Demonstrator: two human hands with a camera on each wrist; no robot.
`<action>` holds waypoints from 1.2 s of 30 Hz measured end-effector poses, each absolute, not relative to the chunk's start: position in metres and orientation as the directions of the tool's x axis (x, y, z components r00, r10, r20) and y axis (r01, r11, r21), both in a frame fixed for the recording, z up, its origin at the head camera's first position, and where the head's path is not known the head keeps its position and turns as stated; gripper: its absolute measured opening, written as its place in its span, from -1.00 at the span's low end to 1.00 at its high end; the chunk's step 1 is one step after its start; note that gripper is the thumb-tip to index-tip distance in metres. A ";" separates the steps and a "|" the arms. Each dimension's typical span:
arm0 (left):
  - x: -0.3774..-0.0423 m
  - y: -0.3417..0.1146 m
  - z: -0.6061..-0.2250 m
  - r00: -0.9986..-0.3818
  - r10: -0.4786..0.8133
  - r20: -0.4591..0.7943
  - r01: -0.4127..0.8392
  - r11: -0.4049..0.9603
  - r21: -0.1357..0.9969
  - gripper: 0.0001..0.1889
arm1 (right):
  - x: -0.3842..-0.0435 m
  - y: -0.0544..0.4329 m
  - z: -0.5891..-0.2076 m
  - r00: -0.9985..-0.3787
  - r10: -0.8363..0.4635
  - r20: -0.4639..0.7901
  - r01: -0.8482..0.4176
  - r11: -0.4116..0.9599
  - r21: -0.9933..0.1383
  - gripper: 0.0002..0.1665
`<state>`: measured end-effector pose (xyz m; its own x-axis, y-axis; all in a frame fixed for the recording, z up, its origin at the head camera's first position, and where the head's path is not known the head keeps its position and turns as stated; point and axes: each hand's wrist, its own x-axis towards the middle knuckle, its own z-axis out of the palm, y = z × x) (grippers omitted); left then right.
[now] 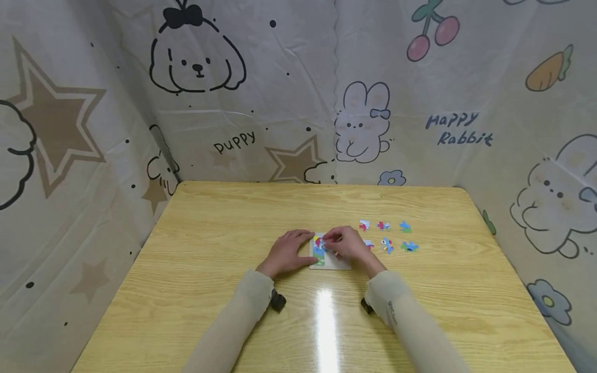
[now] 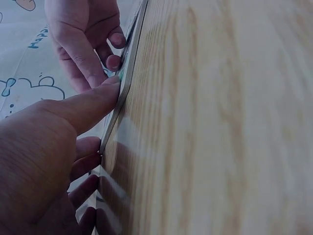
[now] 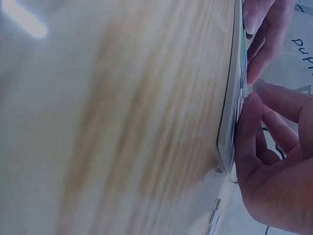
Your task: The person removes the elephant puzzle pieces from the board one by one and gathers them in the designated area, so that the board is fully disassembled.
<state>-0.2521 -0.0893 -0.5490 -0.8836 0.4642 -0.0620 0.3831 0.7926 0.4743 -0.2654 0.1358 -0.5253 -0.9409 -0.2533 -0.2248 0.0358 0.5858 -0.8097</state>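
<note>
A small jigsaw puzzle board [image 1: 342,265] lies on the table in front of me, coloured pieces filling its left part and bare white showing at the lower right. My left hand [image 1: 290,251] spreads along the board's left side, thumb at the near edge and fingertips by the far left corner. Over the board, my right hand [image 1: 346,243] pinches a puzzle piece [image 1: 323,245] between thumb and fingertips; most of this piece is hidden by the fingers. From the right wrist, thumb and index finger of the right hand [image 3: 274,147] meet close over the board [image 3: 226,129].
Several loose puzzle pieces [image 1: 387,245] lie in two rows right of the board, among them a blue and green piece [image 1: 404,227]. The wooden table [image 1: 224,217] ends at a printed cloth wall [image 1: 280,77]. Glare [image 1: 326,326] marks the near tabletop.
</note>
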 end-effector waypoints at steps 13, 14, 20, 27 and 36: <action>-0.251 -0.088 -0.547 -0.884 0.464 -0.054 0.387 0.791 0.473 -0.19 | -0.271 0.131 -0.529 -0.941 -0.233 -0.245 0.051 0.618 -0.785 -0.82; -0.251 -0.088 -0.547 -0.884 0.464 -0.053 0.387 0.792 0.473 -0.19 | -0.271 0.131 -0.529 -0.941 -0.234 -0.245 0.050 0.621 -0.782 -0.83; -0.251 -0.088 -0.547 -0.883 0.466 -0.048 0.388 0.784 0.484 -0.19 | -0.273 0.128 -0.530 -0.941 -0.238 -0.240 0.038 0.631 -0.775 -0.87; -0.251 -0.088 -0.548 -0.880 0.473 -0.041 0.399 0.782 0.479 -0.18 | -0.274 0.128 -0.529 -0.946 -0.234 -0.225 0.024 0.642 -0.767 -0.87; -0.251 -0.089 -0.549 -0.884 0.466 -0.048 0.387 0.783 0.486 -0.18 | -0.275 0.128 -0.528 -0.940 -0.245 -0.239 0.031 0.634 -0.773 -0.89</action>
<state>-0.2512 -0.0889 -0.5487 -0.8837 0.4657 -0.0475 0.3867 0.7835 0.4865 -0.2752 0.1279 -0.5276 -0.9397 -0.2449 -0.2390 0.0313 0.6339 -0.7727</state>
